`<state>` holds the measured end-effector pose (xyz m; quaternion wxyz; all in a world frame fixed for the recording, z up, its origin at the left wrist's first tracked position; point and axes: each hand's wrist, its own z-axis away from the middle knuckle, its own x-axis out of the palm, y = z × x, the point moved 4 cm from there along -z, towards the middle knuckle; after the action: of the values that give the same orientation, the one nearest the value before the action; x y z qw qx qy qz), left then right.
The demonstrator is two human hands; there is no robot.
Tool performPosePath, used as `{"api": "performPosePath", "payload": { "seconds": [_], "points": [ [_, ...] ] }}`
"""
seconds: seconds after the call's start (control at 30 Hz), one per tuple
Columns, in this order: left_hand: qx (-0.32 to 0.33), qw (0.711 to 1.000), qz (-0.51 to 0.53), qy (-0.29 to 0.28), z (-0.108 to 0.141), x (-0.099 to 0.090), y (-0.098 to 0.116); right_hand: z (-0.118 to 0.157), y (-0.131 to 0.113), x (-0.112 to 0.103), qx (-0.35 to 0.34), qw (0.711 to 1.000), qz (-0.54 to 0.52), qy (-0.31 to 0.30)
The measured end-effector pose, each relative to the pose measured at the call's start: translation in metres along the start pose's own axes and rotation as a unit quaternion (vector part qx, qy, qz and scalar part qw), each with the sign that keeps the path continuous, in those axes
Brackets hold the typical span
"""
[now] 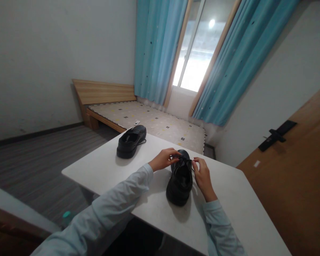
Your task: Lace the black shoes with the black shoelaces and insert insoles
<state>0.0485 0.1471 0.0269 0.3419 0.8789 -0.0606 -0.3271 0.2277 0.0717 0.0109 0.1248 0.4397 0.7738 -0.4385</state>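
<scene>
A black lace-up shoe [179, 188] stands on the white table with its heel toward me. My left hand [164, 159] is at the left of its tongue, thumb and fingers pinched on a black shoelace [180, 156]. On the other side, my right hand [202, 175] pinches the lace between thumb and forefinger. The lace runs between both hands over the shoe's opening. Farther back to the left, a second black shoe [131, 141] rests upright on the table, a lace end hanging at its right side.
The white table [96, 170] has a bed [160, 122] with a patterned mattress beyond it. Blue curtains [160, 49] hang by the window. A wooden door [296, 167] with a black handle is at the right. A teal-capped object [66, 214] stands low at the left.
</scene>
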Motion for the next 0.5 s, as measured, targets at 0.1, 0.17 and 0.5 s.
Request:
{"api": "performPosePath", "payload": {
  "seconds": [0.1,0.17,0.5],
  "points": [
    [0.024,1.000,-0.017,-0.008,0.0003,-0.0001,0.0037,-0.0010,0.0040,-0.0005,0.004,1.000,-0.011,-0.002],
    [0.032,0.999,-0.025,-0.013,0.0002,-0.0002,0.0058,-0.0010,0.0058,0.0000,0.016,0.999,-0.028,-0.013],
    [0.039,0.998,-0.030,-0.036,0.0003,0.0051,0.0036,0.0000,0.0106,0.0035,0.039,0.995,-0.088,-0.005]
  ]
}}
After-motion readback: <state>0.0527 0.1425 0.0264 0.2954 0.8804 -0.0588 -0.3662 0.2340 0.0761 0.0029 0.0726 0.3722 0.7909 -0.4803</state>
